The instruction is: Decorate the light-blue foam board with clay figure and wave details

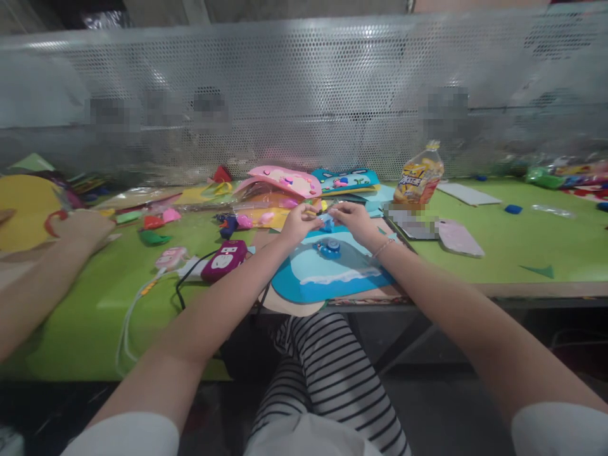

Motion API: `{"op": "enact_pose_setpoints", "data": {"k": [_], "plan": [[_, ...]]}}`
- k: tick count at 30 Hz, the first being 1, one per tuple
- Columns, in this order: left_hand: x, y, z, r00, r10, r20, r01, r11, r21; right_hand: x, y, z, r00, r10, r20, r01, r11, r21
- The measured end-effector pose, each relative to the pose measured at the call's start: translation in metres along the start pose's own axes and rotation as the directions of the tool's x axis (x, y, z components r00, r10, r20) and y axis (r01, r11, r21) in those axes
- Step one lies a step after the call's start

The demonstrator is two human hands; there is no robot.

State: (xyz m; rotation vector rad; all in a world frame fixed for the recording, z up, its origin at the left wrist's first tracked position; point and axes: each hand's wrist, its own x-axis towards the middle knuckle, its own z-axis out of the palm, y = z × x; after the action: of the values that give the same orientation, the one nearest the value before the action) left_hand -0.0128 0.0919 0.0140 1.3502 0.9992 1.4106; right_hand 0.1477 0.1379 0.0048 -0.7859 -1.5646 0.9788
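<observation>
My left hand [302, 223] and my right hand [355, 221] meet over the top of a blue craft board [304, 290]. Between their closed fingertips is a small piece of light-blue modelling clay [327, 223], partly covered by the fingers. Just below, a darker blue clay figure with a spiral [329, 248] lies on the board's pale-blue middle. A wavy white strip [339, 277] runs along the lower part of that pale area.
At left, another person's hand [88, 229] holds red-handled scissors [56, 218] by yellow paper [28, 209]. Nearby lie a purple power bank [224, 261] and white cable [126, 323]. Decorated pink [285, 180] and blue boards [346, 180], a snack bag [418, 177] and phone [460, 238] lie beyond.
</observation>
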Motion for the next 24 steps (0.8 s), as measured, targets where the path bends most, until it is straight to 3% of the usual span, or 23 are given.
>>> {"op": "enact_pose_setpoints", "data": {"k": [4,6,10,13,19,24], "plan": [[0.003,0.0,-0.003,0.998,0.007,-0.057,-0.011,0.998,-0.067,0.008,0.002,-0.011,0.98,-0.051,-0.193,0.069,0.994,0.086],[0.004,-0.001,-0.003,0.996,-0.018,-0.092,0.005,0.99,-0.141,0.009,0.002,-0.015,0.976,-0.052,-0.213,0.082,0.987,0.136],[0.003,-0.004,-0.001,0.997,-0.06,-0.044,0.047,0.965,-0.257,0.003,0.001,-0.014,1.0,0.013,-0.022,-0.008,0.974,0.224],[0.002,-0.007,0.001,0.997,-0.058,0.052,0.07,0.963,-0.26,-0.005,-0.001,-0.008,0.992,0.033,0.118,-0.045,0.994,0.1],[-0.002,-0.009,0.004,0.987,-0.096,0.131,0.128,0.957,-0.259,-0.009,-0.006,-0.005,0.985,-0.108,0.134,0.135,0.967,-0.214],[-0.005,-0.007,0.005,0.981,-0.1,0.168,0.145,0.95,-0.278,-0.009,-0.004,-0.004,0.967,-0.186,0.175,0.217,0.96,-0.18]]}}
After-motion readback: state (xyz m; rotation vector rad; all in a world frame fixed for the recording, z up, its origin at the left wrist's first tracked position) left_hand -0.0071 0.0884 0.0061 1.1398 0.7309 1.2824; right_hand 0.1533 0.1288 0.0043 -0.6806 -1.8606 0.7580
